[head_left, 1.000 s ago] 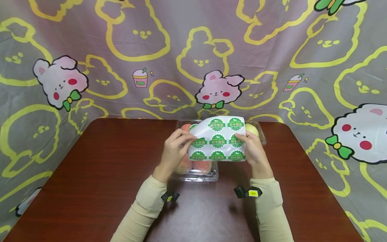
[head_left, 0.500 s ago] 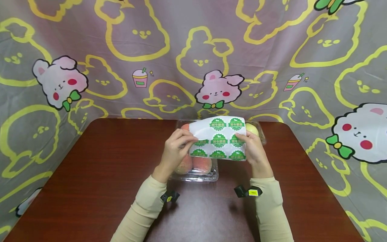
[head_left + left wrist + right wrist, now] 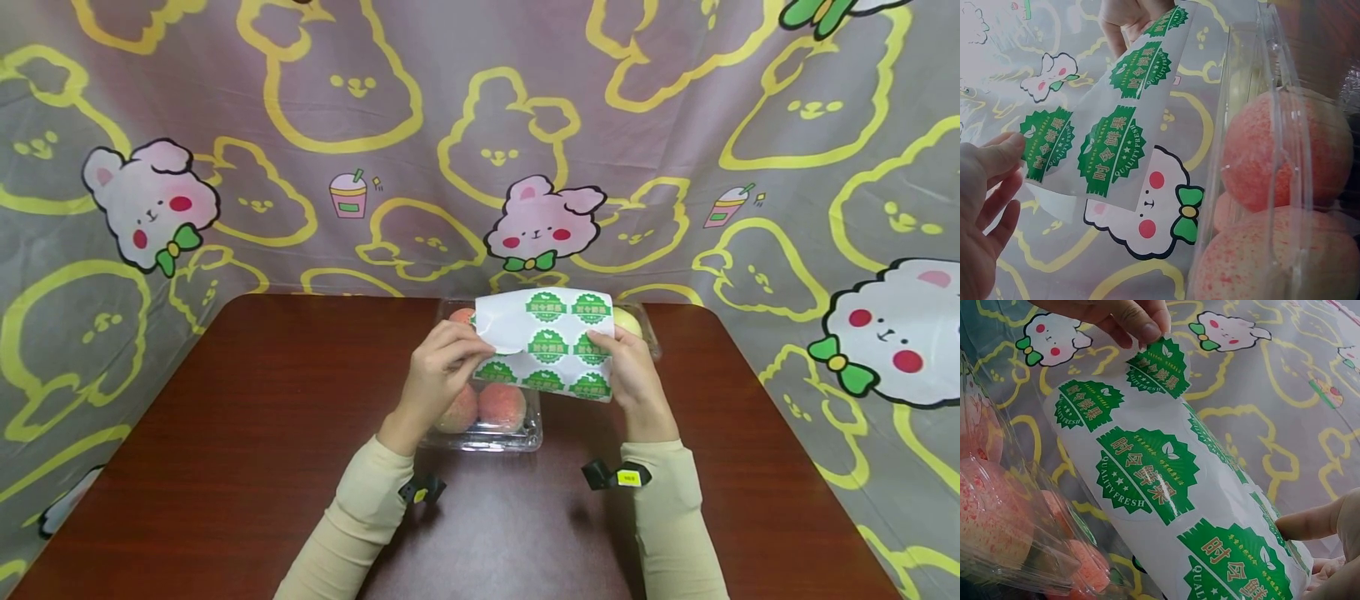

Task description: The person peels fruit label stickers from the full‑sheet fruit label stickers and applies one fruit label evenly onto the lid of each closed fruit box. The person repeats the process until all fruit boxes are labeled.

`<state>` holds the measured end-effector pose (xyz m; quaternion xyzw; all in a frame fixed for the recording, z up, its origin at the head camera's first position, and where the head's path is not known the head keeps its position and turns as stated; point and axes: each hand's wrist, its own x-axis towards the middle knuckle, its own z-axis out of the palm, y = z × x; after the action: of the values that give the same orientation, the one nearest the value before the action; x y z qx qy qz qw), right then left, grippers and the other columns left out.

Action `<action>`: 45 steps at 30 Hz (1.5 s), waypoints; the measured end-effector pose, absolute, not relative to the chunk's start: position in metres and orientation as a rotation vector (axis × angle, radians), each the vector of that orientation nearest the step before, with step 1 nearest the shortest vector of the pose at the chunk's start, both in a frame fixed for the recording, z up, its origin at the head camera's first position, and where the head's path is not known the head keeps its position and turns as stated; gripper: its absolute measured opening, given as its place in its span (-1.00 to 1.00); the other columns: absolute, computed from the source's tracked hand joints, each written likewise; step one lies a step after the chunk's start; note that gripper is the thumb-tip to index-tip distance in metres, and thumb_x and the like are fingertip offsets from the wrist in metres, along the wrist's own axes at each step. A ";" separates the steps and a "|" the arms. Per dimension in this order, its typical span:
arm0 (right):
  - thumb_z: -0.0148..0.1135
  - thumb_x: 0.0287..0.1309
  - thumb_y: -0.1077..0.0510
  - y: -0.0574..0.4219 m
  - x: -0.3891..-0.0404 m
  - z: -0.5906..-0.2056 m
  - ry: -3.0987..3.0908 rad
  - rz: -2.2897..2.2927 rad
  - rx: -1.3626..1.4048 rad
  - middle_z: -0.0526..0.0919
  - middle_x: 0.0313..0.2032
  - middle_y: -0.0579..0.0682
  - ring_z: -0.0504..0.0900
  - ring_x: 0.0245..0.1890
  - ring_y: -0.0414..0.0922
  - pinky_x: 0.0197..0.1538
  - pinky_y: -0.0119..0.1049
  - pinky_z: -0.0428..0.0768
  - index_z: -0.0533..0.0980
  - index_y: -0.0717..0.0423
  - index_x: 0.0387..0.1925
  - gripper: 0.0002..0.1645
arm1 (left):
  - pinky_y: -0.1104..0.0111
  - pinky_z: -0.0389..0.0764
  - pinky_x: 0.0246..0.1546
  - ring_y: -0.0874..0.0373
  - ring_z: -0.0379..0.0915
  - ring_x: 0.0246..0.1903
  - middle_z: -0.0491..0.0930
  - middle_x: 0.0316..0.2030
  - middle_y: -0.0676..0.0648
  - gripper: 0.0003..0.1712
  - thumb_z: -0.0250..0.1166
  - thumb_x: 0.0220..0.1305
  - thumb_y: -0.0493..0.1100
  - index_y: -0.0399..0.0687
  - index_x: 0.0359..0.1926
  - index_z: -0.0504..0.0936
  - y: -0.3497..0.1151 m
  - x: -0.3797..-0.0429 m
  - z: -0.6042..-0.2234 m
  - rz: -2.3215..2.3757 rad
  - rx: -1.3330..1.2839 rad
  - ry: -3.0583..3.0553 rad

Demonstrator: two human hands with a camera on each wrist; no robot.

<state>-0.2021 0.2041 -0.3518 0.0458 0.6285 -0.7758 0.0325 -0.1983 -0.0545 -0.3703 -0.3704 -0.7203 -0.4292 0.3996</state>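
A white sheet of stickers (image 3: 546,379) with round green labels is held up above the table between both hands. My left hand (image 3: 442,371) pinches one green sticker (image 3: 1161,367) between thumb and finger at the sheet's left side. That sticker stands partly lifted off the backing, its white underside turned towards the head view. At the right edge, my right hand (image 3: 637,379) grips the sheet, thumb on the printed face. Behind and below the sheet sits a clear plastic box (image 3: 534,429) of peaches (image 3: 501,406); the sheet hides part of it.
A second clear box (image 3: 654,337) with a pale yellow-green fruit (image 3: 627,320) stands at the back right, partly covered by the sheet and hand. The brown table (image 3: 300,433) runs back to a patterned curtain (image 3: 420,167).
My left hand has drawn the sticker further from the backing, which bends and shows more bare white at its upper left. The sheet has shifted slightly right; the right hand has hardly moved.
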 end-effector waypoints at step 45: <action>-0.02 0.37 0.24 0.213 -0.204 -0.350 1.890 -2.478 0.231 0.65 -0.54 -0.26 0.65 -0.49 -0.34 -0.33 -0.46 0.61 0.58 -0.13 -0.51 -0.62 | 0.53 0.62 -0.25 0.10 0.57 -0.28 0.69 -0.39 -0.11 -0.89 0.44 -0.03 -0.42 -0.22 -0.41 0.73 -0.058 -0.191 -0.362 -1.193 -0.967 -1.842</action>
<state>-0.2039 0.2130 -0.3504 0.0738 0.6048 -0.7929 0.0084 -0.1909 -0.0579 -0.3625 -0.3758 -0.7156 -0.4636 0.3630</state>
